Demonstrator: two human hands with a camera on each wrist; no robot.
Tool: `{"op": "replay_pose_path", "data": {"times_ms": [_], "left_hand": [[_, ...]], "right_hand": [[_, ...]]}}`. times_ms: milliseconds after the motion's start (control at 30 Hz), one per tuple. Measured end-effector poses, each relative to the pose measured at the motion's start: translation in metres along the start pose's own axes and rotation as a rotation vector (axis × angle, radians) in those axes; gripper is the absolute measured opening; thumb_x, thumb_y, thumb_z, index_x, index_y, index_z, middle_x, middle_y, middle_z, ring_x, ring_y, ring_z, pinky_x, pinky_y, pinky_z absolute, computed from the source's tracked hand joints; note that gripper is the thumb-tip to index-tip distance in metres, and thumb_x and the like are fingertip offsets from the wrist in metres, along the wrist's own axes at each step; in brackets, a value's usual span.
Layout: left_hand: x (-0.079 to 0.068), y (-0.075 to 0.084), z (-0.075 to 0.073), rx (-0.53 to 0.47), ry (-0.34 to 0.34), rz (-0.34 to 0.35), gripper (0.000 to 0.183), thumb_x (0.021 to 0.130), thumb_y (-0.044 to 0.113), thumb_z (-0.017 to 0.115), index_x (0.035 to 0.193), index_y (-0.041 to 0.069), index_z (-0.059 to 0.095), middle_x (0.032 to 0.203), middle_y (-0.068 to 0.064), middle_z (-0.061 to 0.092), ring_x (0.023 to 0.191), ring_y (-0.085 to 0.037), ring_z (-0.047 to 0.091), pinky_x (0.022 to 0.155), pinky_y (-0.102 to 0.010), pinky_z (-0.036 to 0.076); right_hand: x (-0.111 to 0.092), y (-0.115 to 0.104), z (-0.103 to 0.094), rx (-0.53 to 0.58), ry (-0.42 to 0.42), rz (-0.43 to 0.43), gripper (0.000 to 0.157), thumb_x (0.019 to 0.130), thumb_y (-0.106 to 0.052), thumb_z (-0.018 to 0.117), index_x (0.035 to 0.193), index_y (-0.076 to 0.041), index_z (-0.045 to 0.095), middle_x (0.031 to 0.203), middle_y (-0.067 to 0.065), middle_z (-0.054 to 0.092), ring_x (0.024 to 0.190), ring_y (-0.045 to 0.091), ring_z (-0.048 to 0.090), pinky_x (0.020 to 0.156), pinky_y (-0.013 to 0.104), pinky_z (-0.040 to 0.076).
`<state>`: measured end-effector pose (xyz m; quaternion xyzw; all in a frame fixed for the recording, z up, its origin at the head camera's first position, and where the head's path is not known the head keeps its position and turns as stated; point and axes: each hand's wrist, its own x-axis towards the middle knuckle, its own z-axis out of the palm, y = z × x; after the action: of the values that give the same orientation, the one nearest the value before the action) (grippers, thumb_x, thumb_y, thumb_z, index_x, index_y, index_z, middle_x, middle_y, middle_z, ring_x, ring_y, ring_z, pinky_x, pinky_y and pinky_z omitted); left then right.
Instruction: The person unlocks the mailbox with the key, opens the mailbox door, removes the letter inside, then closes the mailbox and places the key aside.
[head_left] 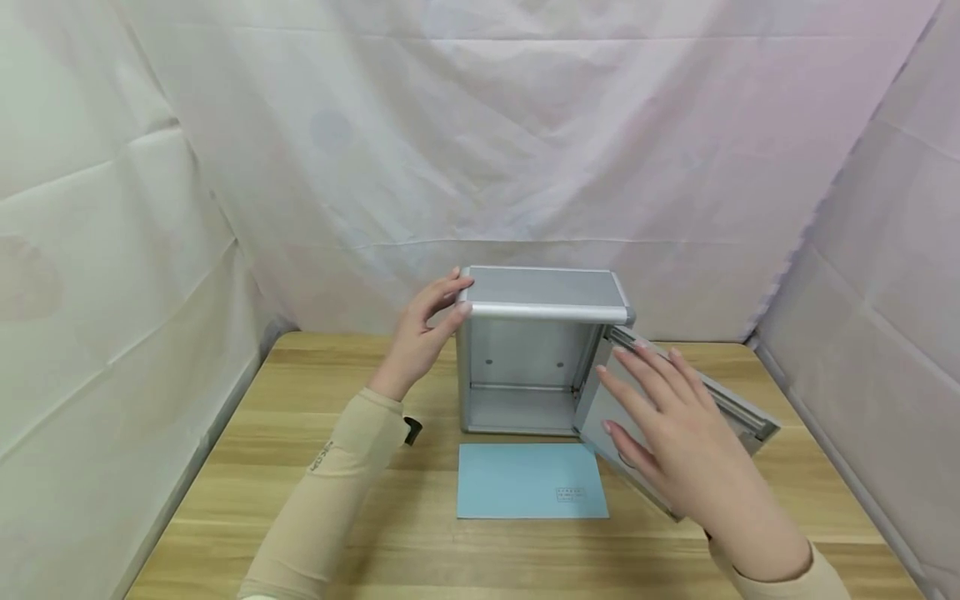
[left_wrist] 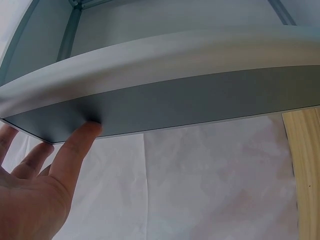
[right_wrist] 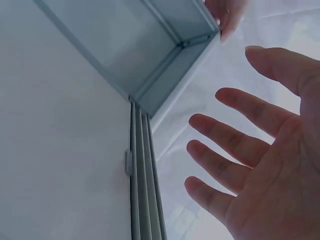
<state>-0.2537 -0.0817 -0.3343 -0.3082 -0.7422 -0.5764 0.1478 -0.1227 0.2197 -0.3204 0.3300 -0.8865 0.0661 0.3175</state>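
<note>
A silver-grey metal box (head_left: pixel 543 287) stands upright, its front uncovered and its inside bare. The hinged door (head_left: pixel 596 417) is swung out to the right. My left hand (head_left: pixel 420 337) touches the box's top left edge with thumb and fingers fairly straight. In the left wrist view a fingertip presses the box's grey side panel (left_wrist: pixel 200 95). My right hand (head_left: pixel 682 442) is held in front of the door with fingers spread. The right wrist view shows those fingers apart from the door (right_wrist: pixel 65 150), holding nothing. A light blue paper (head_left: pixel 510 479) with a small printed frame lies before the box.
Box and paper sit on a wood-grain table (head_left: pixel 292 450). Pale cloth sheets (head_left: pixel 480 150) hang behind the table and along both sides. A small black strap end (head_left: pixel 412 430) sticks out by the left sleeve.
</note>
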Motion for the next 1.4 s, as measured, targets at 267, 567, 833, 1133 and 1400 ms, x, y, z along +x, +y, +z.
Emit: {"op": "replay_pose_path", "data": {"times_ms": [267,567,833,1133,1400], "left_hand": [[0.001,0.0,0.002,-0.011,-0.013,-0.006,0.038,0.097,0.008,0.056,0.134,0.002,0.054,0.148,-0.011,0.037,0.128,-0.024,0.045,0.098,-0.038,0.045],[0.0,0.002,0.0,-0.014,-0.009,-0.022,0.038,0.097,0.008,0.056,0.134,0.003,0.054,0.149,-0.011,0.037,0.128,-0.024,0.046,0.097,-0.036,0.046],[-0.001,0.002,-0.001,-0.011,0.002,-0.021,0.038,0.096,0.008,0.056,0.134,0.002,0.054,0.148,-0.012,0.038,0.129,-0.024,0.045,0.099,-0.036,0.044],[-0.001,0.001,-0.002,-0.005,0.006,-0.016,0.038,0.097,0.008,0.056,0.134,0.002,0.054,0.148,-0.011,0.037,0.129,-0.024,0.045,0.099,-0.04,0.044],[-0.002,0.0,0.0,-0.004,0.004,-0.006,0.038,0.097,0.007,0.056,0.134,0.001,0.054,0.148,-0.012,0.038,0.132,-0.022,0.041,0.101,-0.037,0.043]], "right_hand": [[-0.005,0.013,-0.02,-0.02,0.066,0.023,0.057,0.102,-0.045,0.034,0.126,0.0,0.059,0.131,0.023,0.051,0.126,0.043,0.041,0.112,0.053,0.018],[-0.019,0.025,-0.034,0.0,0.074,0.054,0.058,0.101,-0.047,0.037,0.128,0.0,0.058,0.125,0.024,0.056,0.105,0.043,0.055,0.096,0.05,0.037],[-0.035,0.018,-0.043,0.021,-0.036,0.187,0.058,0.098,-0.05,0.041,0.135,-0.009,0.055,0.128,0.016,0.056,0.106,0.039,0.057,0.087,0.045,0.042],[-0.026,-0.006,-0.044,0.089,-0.017,0.057,0.057,0.101,-0.048,0.037,0.13,-0.005,0.06,0.126,0.013,0.06,0.109,0.033,0.059,0.108,0.013,0.021],[-0.005,-0.024,-0.026,0.137,0.166,-0.167,0.048,0.101,-0.037,0.044,0.114,0.002,0.068,0.117,0.015,0.065,0.101,0.033,0.064,0.101,0.025,0.039]]}}
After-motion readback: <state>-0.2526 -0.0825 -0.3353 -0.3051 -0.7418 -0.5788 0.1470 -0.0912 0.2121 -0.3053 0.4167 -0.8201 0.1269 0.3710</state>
